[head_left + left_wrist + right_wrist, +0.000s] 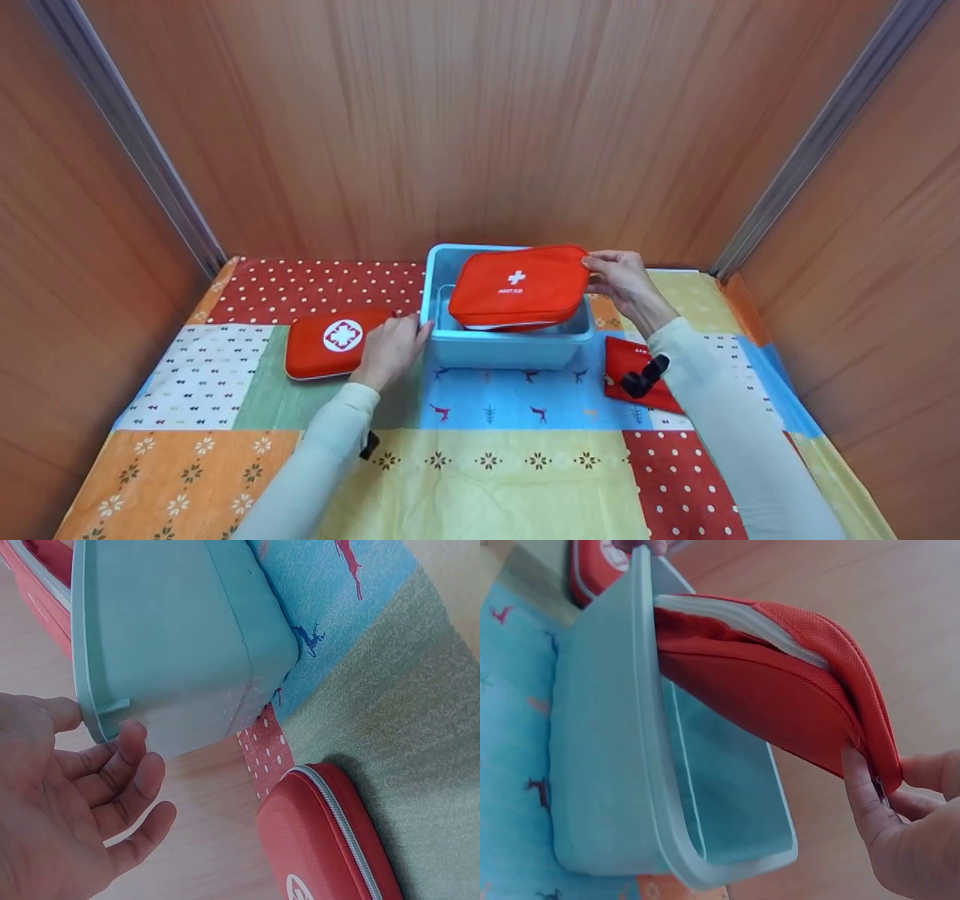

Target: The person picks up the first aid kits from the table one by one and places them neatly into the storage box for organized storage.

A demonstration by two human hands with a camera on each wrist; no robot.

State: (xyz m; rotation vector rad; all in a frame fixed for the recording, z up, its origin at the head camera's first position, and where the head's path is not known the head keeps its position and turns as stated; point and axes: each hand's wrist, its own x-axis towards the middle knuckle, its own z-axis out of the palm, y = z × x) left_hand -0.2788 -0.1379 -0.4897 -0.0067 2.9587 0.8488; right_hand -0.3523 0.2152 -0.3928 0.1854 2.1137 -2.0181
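A light blue plastic bin [510,352] stands at the back of the cloth-covered table. My left hand [390,349] holds its near left corner; in the left wrist view the thumb lies on the rim and the curled fingers are on the outer side. My right hand [622,281] pinches the right end of a red first aid bag [517,289] with a white cross. The bag is tilted over the bin's opening, its left part lower, within the rim. In the right wrist view a white zipper edge [742,619] runs along the bag, and the bin's interior shows beneath.
A red hard-looking case [322,349] with a round white cross emblem lies left of the bin, partly behind my left hand. A flat red pouch [622,364] lies to the right, partly under my right forearm. Wood-grain panels [480,135] enclose the back and sides.
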